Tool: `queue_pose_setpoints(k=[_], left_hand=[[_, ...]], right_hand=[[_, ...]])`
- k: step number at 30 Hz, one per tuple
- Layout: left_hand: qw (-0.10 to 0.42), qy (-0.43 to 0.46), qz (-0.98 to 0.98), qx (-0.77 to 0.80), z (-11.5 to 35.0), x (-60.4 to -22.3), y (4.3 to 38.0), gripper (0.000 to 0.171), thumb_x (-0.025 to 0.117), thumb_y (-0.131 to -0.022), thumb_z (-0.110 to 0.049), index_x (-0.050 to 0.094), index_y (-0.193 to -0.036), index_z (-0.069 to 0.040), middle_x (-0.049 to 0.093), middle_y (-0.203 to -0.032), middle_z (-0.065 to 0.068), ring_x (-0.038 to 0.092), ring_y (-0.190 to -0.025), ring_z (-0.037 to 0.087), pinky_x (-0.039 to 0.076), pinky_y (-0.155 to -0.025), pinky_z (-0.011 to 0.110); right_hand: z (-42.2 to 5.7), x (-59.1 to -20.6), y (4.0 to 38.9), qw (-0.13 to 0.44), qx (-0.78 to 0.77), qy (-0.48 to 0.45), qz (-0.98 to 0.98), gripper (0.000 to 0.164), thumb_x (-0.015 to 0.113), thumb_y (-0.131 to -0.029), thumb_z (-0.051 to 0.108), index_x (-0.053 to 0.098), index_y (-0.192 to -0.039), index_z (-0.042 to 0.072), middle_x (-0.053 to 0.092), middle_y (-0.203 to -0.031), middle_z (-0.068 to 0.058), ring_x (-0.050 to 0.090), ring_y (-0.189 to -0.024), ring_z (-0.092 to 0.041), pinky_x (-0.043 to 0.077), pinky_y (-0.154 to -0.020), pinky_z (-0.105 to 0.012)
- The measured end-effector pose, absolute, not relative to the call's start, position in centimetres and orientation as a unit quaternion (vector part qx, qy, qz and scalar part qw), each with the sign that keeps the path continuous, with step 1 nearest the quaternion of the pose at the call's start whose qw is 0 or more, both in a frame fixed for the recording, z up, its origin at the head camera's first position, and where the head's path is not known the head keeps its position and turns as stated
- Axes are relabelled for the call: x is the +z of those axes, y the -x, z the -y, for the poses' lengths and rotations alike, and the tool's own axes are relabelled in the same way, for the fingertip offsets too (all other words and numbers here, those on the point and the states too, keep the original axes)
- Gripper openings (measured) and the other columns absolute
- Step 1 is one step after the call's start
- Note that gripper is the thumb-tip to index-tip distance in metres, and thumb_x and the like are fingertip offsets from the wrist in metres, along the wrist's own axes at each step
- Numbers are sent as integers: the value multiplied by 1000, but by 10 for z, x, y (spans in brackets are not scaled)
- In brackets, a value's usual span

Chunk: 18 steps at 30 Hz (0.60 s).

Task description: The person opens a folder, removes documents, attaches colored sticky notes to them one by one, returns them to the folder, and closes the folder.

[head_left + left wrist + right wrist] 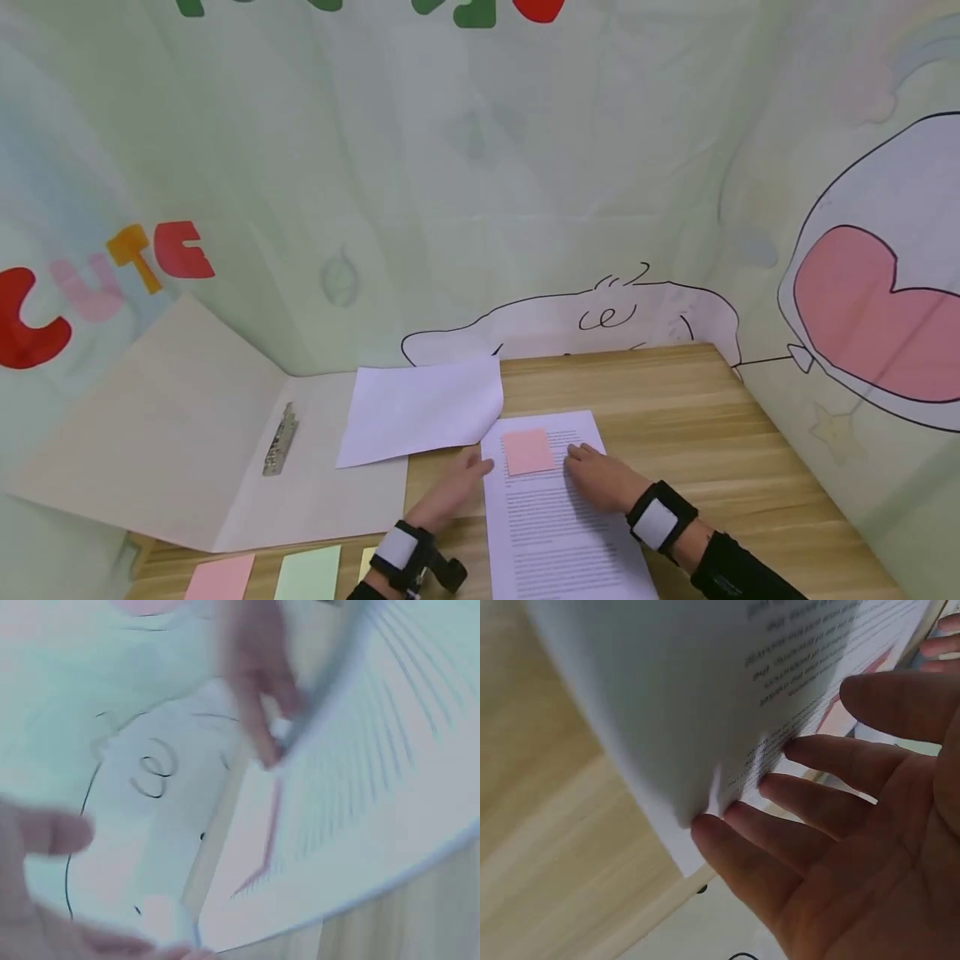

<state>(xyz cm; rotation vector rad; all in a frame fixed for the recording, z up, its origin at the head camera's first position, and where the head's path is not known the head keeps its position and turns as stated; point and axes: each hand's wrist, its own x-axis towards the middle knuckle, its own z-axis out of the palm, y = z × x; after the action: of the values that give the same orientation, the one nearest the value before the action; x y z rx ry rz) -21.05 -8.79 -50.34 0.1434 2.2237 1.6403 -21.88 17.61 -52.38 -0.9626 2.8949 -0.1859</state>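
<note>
A printed sheet [558, 533] lies on the wooden table, and a pink sticky note [528, 452] sits on its upper part. My right hand [603, 481] is over the sheet's right side, just right of the note. In the right wrist view its fingers are spread, with fingertips [709, 829] touching the printed page. At the sheet's upper left edge is my left hand [453, 482], its fingers loosely extended beside the paper. The left wrist view shows the left thumb [56, 832] apart from the other fingers, with nothing between them.
An open folder [322, 508] with a metal clip [281, 442] stands at left, its cover raised against the wall cloth. A blank white sheet [423, 408] overlaps it. Pink [219, 577], green [307, 573] and yellow notes [366, 561] lie along the front edge.
</note>
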Motion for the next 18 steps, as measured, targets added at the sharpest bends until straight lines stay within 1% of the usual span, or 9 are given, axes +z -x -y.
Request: queue_pose_setpoints(k=[3,4,6,10,13,15,18], left_hand=[[193,29,-664,722,105,-504,211,48,37,-100,-17,27,-132,17,35,-127,41,38,-121,47,38,-98,44],[192,52,-617,761,111,-505,212,50,35,-100,-16,22,-134,18,31,-131,42,36,-124,47,37,-101,43],[185,101,-524,825,123,-507,216,59,31,-102,-17,3,-141,17,13,-144,41,19,-135,47,26,-108,46],[133,162,-406,890,143,-510,226,67,30,-102,-21,-12,-142,13,-1,-150,34,11,-139,41,18,-111,42],[82,195,-363,907,153,-510,230,68,29,-102,-21,-17,-143,8,-7,-151,29,8,-140,37,16,-112,39],[53,215,-343,913,160,-508,231,68,30,-101,-21,-17,-144,5,-8,-153,25,6,-141,34,16,-112,37],[27,227,-305,924,172,-503,235,67,29,-101,-22,-17,-146,-3,-10,-155,16,2,-142,26,15,-112,33]], right_hand=[[-186,-521,205,65,-82,303,-947,23,58,-90,7,59,-109,-7,54,-122,-27,51,-114,-44,41,-95,-49],[-189,-520,200,70,-83,302,-947,25,60,-89,8,59,-109,-7,54,-122,-28,51,-114,-44,41,-95,-50],[-195,-517,191,86,-87,295,-948,31,64,-88,14,60,-111,-6,54,-123,-27,50,-115,-44,41,-94,-51],[-206,-512,172,122,-104,283,-946,50,72,-83,29,59,-118,-4,52,-128,-25,46,-119,-45,40,-94,-53],[-213,-514,158,142,-114,282,-942,64,73,-79,41,57,-125,0,49,-133,-23,42,-124,-44,40,-94,-54],[-217,-517,149,142,-112,289,-940,71,71,-77,51,56,-127,3,48,-136,-21,42,-125,-43,41,-93,-53],[-225,-523,137,129,-102,309,-937,81,59,-76,68,55,-130,7,47,-138,-18,42,-125,-40,44,-91,-51]])
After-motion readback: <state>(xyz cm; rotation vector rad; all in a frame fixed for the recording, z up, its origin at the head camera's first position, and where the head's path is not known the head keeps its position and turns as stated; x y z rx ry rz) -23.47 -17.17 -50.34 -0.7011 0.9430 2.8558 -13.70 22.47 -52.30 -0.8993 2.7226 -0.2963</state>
